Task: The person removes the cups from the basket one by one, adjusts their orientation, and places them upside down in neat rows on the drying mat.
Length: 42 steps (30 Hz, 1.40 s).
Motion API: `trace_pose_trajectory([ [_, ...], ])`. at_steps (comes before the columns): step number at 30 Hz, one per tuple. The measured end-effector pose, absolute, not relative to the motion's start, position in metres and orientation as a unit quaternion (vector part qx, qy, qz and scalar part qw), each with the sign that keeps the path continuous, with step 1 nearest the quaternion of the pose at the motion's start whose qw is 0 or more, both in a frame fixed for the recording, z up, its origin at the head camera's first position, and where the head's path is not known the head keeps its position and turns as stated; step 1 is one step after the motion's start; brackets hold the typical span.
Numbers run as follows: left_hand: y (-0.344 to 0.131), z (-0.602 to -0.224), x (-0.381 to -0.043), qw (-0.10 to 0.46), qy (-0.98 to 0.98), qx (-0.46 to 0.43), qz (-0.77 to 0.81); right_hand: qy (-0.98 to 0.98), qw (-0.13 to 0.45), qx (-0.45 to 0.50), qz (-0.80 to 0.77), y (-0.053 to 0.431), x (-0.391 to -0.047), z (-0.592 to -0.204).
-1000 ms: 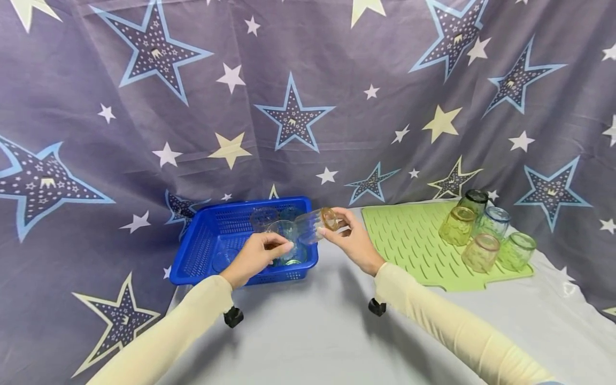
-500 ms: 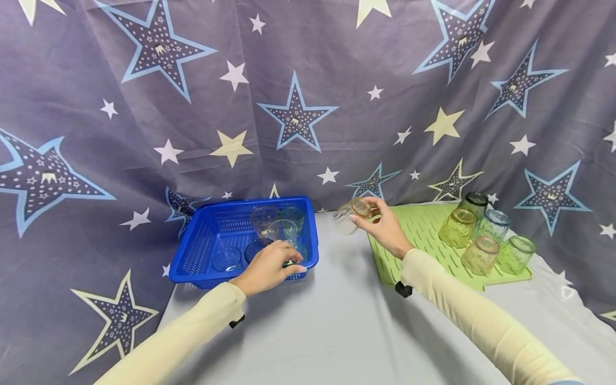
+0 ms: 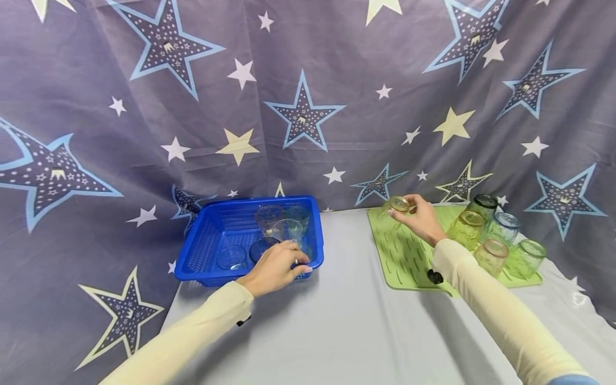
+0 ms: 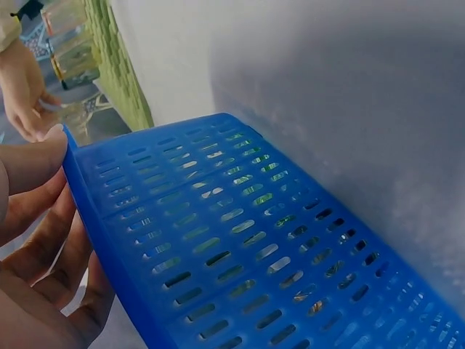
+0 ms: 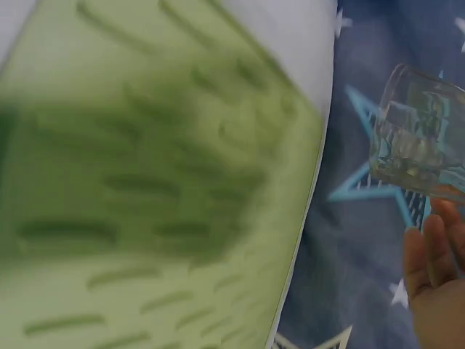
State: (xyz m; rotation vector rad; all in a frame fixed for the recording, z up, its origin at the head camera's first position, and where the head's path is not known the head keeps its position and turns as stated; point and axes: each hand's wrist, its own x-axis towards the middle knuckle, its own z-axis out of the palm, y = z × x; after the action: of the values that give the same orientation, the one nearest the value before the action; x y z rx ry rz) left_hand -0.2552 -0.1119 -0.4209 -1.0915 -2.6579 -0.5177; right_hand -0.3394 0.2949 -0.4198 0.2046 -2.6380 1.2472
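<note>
A clear drinking glass with an amber ring at one end (image 3: 391, 207) is tilted in my right hand (image 3: 423, 218), whose fingers and thumb hold it by the ringed end above the green mat's left back part. Glass (image 5: 418, 134) and fingers (image 5: 434, 251) appear at the edge of the right wrist view. My left hand (image 3: 276, 269) rests at the near right corner of the blue basket (image 3: 192, 243), fingers loosely bent over the rim. In the left wrist view the thumb (image 4: 33, 160) touches that rim; the fingertips are partly hidden behind it.
Several glasses stand in the basket, among them a clear one (image 3: 289, 230) and a bluish one (image 3: 232, 258). On the right of the green mat (image 3: 401, 267) several coloured glasses stand close together, including a yellow one (image 3: 466, 230). A starry curtain (image 3: 308, 171) hangs behind.
My right hand has carried the glass from above the basket's right side rightward over the green mat. My left hand has moved slightly right and down to the basket's corner.
</note>
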Motion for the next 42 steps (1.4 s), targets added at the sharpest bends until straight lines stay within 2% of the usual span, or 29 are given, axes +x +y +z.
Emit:
trace_pose_trajectory([
  [17,-0.112,-0.422,-0.256,0.12,-0.899,-0.381,-0.177,-0.957,0.099,0.02,0.273,0.361,-0.36,-0.409],
  [28,-0.113,-0.423,-0.256,0.106,-0.903,-0.375,-0.183,-0.968,0.098,0.007,0.232,0.395,-0.374,-0.403],
  [42,-0.112,-0.42,-0.253,0.114,-0.904,-0.376,-0.166,-0.98,0.07,-0.054,0.178,0.429,-0.382,-0.418],
])
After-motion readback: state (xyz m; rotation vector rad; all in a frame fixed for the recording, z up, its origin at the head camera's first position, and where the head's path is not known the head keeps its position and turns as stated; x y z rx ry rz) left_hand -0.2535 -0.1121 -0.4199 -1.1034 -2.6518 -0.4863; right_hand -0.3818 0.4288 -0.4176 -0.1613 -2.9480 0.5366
